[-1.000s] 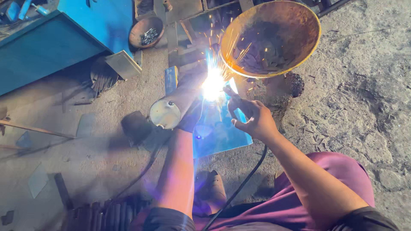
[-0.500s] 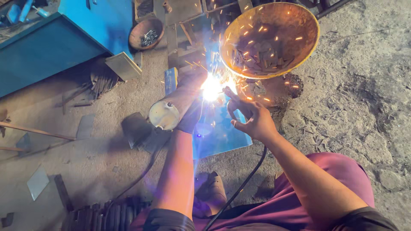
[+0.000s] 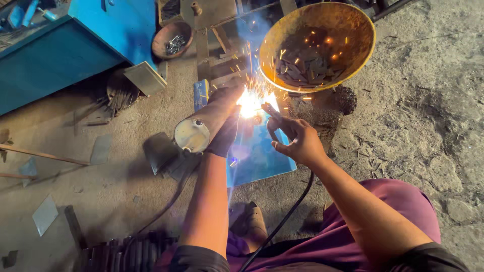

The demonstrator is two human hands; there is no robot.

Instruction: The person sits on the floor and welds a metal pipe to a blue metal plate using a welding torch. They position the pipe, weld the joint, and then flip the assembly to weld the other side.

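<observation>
Head view, looking down at a concrete floor [image 3: 413, 131] scattered with scrap. Left hand [image 3: 225, 132], in a dark glove, wrapped around a grey metal pipe [image 3: 204, 123], grip closed on it just behind the bright weld arc [image 3: 250, 102]; pipe lying at a slant, open round end toward the camera, far end lost in the glare. Right hand [image 3: 297, 141] bare, just right of the arc, fingers curled shut around a welding electrode holder [image 3: 269, 112], mostly hidden by the hand and the light. Black cable [image 3: 282, 221] trailing from under that wrist back toward the lap. Sparks fanning up and right from the arc, some landing in a large yellow-rimmed metal bowl [image 3: 363, 55] holding dark flat metal pieces. Shiny blue-lit metal sheet [image 3: 257, 151] flat on the floor beneath both hands. Blue metal cabinet [image 3: 75, 45] at upper left, a small rusty bowl of screws [image 3: 172, 40] beside it, a grey plate [image 3: 145, 77] leaning at its foot. Maroon trousers [image 3: 363, 226] and one shoe [image 3: 254, 221] at the lower edge.
</observation>
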